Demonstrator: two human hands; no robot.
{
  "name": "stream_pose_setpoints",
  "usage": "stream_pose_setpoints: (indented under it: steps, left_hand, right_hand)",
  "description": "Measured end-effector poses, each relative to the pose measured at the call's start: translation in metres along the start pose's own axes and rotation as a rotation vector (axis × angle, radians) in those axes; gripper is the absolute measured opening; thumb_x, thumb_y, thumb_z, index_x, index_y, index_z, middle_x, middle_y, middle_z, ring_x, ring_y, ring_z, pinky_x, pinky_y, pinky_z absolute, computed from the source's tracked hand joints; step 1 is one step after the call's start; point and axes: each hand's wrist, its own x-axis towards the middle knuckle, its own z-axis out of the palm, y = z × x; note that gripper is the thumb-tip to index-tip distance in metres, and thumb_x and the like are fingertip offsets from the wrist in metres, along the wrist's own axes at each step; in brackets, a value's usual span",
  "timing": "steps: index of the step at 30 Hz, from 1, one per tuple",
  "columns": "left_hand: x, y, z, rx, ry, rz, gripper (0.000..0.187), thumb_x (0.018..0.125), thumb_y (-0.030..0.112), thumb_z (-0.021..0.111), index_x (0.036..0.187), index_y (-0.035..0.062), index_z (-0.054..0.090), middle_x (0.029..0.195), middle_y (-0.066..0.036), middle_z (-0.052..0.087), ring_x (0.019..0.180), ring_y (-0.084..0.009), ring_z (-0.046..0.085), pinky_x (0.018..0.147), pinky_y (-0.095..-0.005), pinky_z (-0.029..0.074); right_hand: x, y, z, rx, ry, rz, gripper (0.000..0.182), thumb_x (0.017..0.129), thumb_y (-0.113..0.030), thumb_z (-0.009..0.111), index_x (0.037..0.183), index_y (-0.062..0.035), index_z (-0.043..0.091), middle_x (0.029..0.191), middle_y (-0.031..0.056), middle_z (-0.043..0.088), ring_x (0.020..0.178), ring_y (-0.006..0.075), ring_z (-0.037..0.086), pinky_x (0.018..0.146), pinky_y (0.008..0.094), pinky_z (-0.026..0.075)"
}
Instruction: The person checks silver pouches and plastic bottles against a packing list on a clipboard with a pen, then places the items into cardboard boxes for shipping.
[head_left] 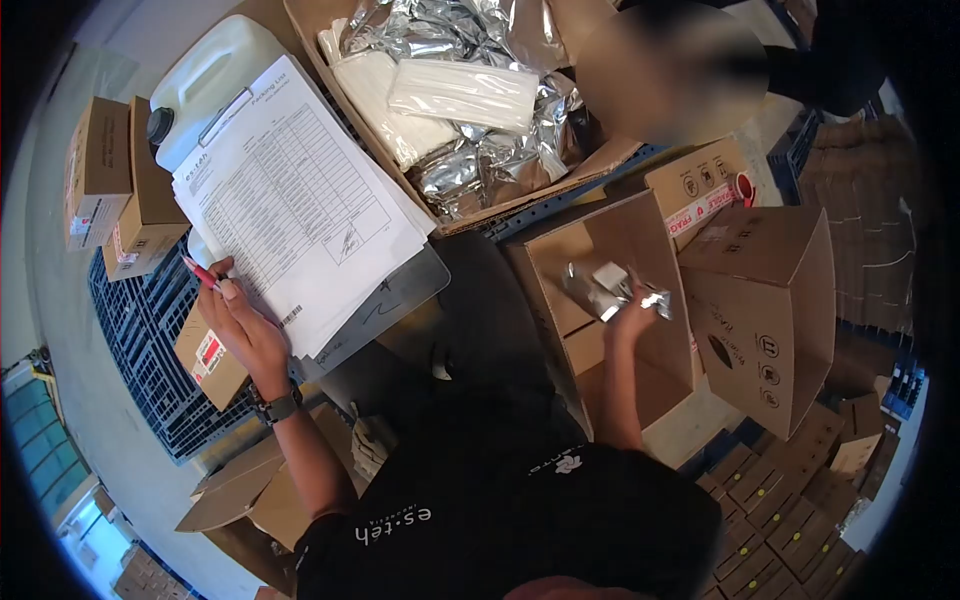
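My left hand (240, 325) is at the lower left edge of a clipboard with printed sheets (310, 200), its fingers closed round a red pen (205, 273). My right hand (630, 318) reaches into a cardboard box (660, 385) and grips a silver foil packet (655, 303). A small pale block-like item (610, 277) is beside those fingers, against more foil. Beyond the clipboard, a large carton (400, 185) holds silver foil bags (450, 180) and clear-wrapped white bundles (465, 93).
A white jerrycan (215, 75) stands behind the clipboard. Small cartons (150, 200) and a blue pallet (150, 350) are at the left. Right of my box is another open box (750, 330), with a red tape roll (744, 189) behind. Another person, partly blurred, is at the top right.
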Motion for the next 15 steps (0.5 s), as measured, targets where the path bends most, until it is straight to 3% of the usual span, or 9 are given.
stream_pose_setpoints:
  steps: [3,5,6,7,9,11,12,13,15]
  left_hand:
    - [0.003,0.001,0.002,-0.038,-0.017,-0.046,0.042,0.108,0.025,0.034,0.114,-0.007,0.061,0.118,-0.02,0.06,0.109,-0.0321,0.052,0.094,-0.0393,0.039]
    - [0.002,-0.01,0.006,-0.044,0.039,0.033,0.042,0.108,0.026,0.034,0.108,-0.007,0.06,0.118,-0.02,0.06,0.105,-0.0299,0.052,0.092,-0.0378,0.039]
    - [0.001,-0.016,0.001,0.028,-0.012,0.1,0.042,0.11,0.028,0.035,0.12,-0.0053,0.059,0.119,-0.01,0.053,0.096,-0.0154,0.047,0.085,-0.0293,0.037]
    - [0.003,-0.017,0.0,0.043,-0.002,0.111,0.042,0.11,0.028,0.035,0.12,-0.0053,0.059,0.119,-0.01,0.053,0.096,-0.0154,0.047,0.085,-0.0293,0.037]
    - [-0.001,-0.01,0.005,-0.135,0.014,-0.047,0.041,0.109,0.025,0.032,0.094,-0.0067,0.054,0.119,-0.018,0.06,0.101,-0.0274,0.049,0.09,-0.0389,0.038]
    - [0.002,-0.006,0.006,-0.135,0.031,-0.066,0.042,0.109,0.026,0.032,0.098,-0.0075,0.055,0.12,-0.018,0.059,0.098,-0.0263,0.049,0.088,-0.0387,0.038]
    - [0.002,-0.005,0.006,-0.089,0.034,-0.067,0.043,0.109,0.026,0.032,0.102,-0.0081,0.056,0.119,-0.017,0.059,0.095,-0.0248,0.048,0.086,-0.0375,0.038]
    - [0.001,-0.005,0.005,-0.043,0.033,-0.069,0.044,0.109,0.027,0.031,0.107,-0.0087,0.057,0.118,-0.016,0.058,0.092,-0.0234,0.047,0.084,-0.0364,0.038]
    - [0.0,-0.003,0.006,-0.06,0.021,-0.139,0.046,0.109,0.027,0.031,0.114,-0.0096,0.057,0.113,-0.014,0.058,0.09,-0.0227,0.046,0.084,-0.0366,0.038]
  right_hand:
    - [0.001,0.096,0.022,-0.44,-0.365,0.505,0.036,0.088,-0.035,0.069,0.103,-0.0019,0.069,0.093,0.0115,0.07,0.083,0.0244,0.068,0.071,0.037,0.053]
    - [0.039,0.238,0.016,-1.01,-1.073,0.119,0.044,0.088,-0.037,0.067,0.11,0.0019,0.068,0.104,0.0202,0.071,0.093,0.0344,0.069,0.08,0.0433,0.054]
    - [0.056,0.302,0.013,-1.139,-1.326,-0.193,0.049,0.087,-0.038,0.066,0.113,0.0039,0.068,0.11,0.0246,0.071,0.098,0.0394,0.069,0.085,0.0465,0.054]
    - [0.04,0.273,0.025,-1.161,-1.299,-0.189,0.049,0.087,-0.038,0.066,0.113,0.0035,0.069,0.11,0.0255,0.071,0.1,0.0412,0.068,0.086,0.0478,0.054]
    - [0.016,0.214,0.048,-1.251,-1.204,-0.182,0.049,0.085,-0.039,0.066,0.111,0.0024,0.07,0.112,0.0281,0.069,0.104,0.0464,0.066,0.089,0.0518,0.052]
    - [0.037,0.175,0.056,-0.863,-1.208,-0.159,0.033,0.088,-0.028,0.064,0.096,0.0025,0.073,0.095,0.0209,0.073,0.087,0.0319,0.071,0.08,0.043,0.055]
    - [0.045,0.08,0.072,-0.671,-1.196,-0.019,0.027,0.09,-0.023,0.064,0.091,0.0029,0.073,0.09,0.0177,0.074,0.081,0.0255,0.071,0.075,0.039,0.055]
    - [0.031,-0.024,0.093,-0.462,-0.901,0.094,0.02,0.092,-0.016,0.062,0.087,0.001,0.071,0.082,0.0093,0.071,0.074,0.0138,0.065,0.069,0.0311,0.052]
    - [0.068,-0.111,0.111,-0.042,-0.706,-0.293,0.021,0.097,-0.018,0.062,0.087,-0.0012,0.068,0.077,0.0019,0.067,0.071,0.0076,0.059,0.066,0.0247,0.047]
